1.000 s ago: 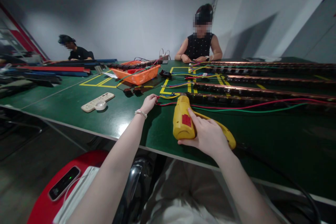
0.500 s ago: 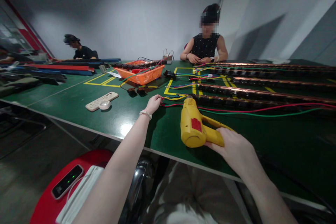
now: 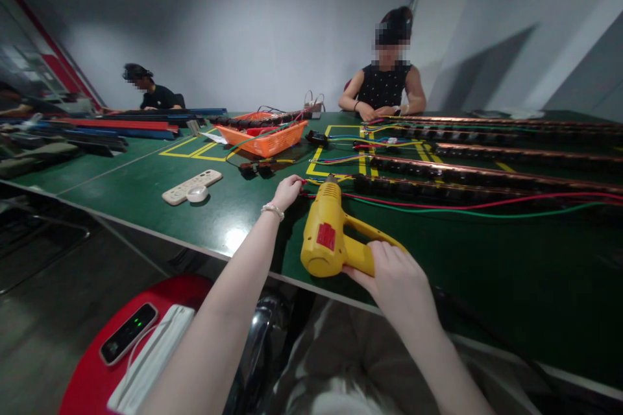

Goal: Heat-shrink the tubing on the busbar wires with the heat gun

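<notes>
My right hand [image 3: 396,272] is wrapped round the handle of a yellow heat gun [image 3: 324,227], its nozzle pointing away from me at the wires. Between the closed fingertips of my left hand [image 3: 289,192] are the ends of thin coloured wires [image 3: 314,181], just left of the nozzle. These wires run right to a long dark bar with a copper-coloured edge [image 3: 413,188]. A red wire [image 3: 438,205] and a green wire [image 3: 467,212] stretch along the table in front of that bar. What exactly my left fingertips pinch is partly hidden.
Several similar bars [image 3: 487,172] lie on the green table [image 3: 243,207]. An orange basket [image 3: 267,142] with parts stands mid-table, black connectors [image 3: 257,168] before it. A beige remote-like object [image 3: 192,187] lies left. A person [image 3: 389,84] sits opposite; another person [image 3: 160,96] works far left.
My right hand has carried the heat gun left, so its nozzle is now closer to my left fingertips. My left hand keeps its pinch on the wires in nearly the same place.
</notes>
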